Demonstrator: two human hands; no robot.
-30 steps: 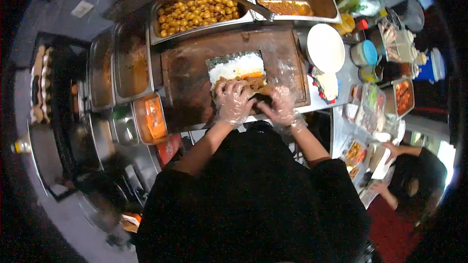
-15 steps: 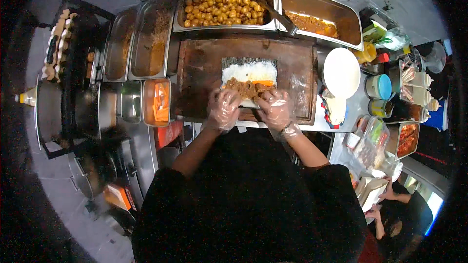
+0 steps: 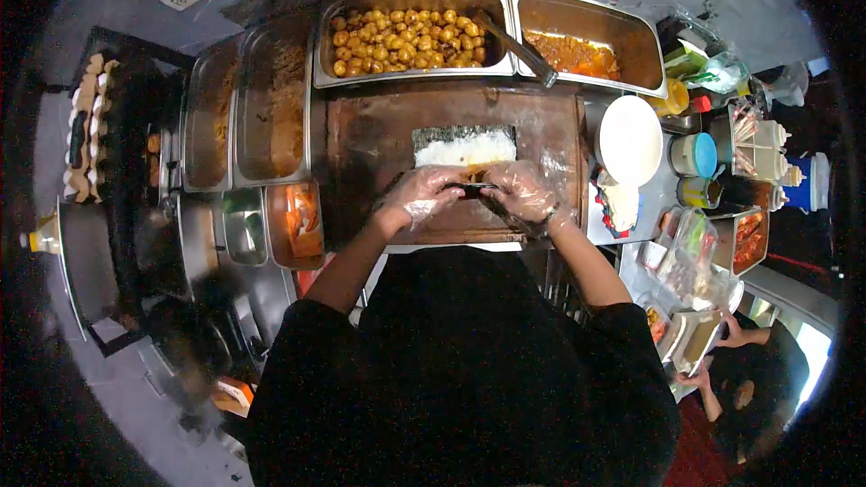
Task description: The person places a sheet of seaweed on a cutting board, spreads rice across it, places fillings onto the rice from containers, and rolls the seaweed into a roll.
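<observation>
On the brown wooden cutting board (image 3: 365, 131) lies a dark seaweed sheet (image 3: 464, 133) spread with white rice (image 3: 465, 150). Its near part is lifted and folded over the filling, of which only a small brownish bit (image 3: 478, 170) shows between my hands. Clear plastic gloves cover both hands. My left hand (image 3: 422, 194) pinches the left side of the folded near edge, while my right hand (image 3: 518, 188) pinches its right side. Fingertips of both nearly meet at the middle. The far strip of rice and bare seaweed still lies flat.
Behind the board stand a metal pan of small round brown balls (image 3: 406, 43) with tongs (image 3: 523, 50), and an orange-brown food pan (image 3: 577, 56). More pans (image 3: 271, 113) line the left. A white oval plate (image 3: 631, 141) sits right. Another person's hands (image 3: 735, 332) hold a box, lower right.
Both hands have closed in toward the middle and lifted the sheet's near edge over the filling, hiding the brown meat and orange strip. The view has shifted slightly.
</observation>
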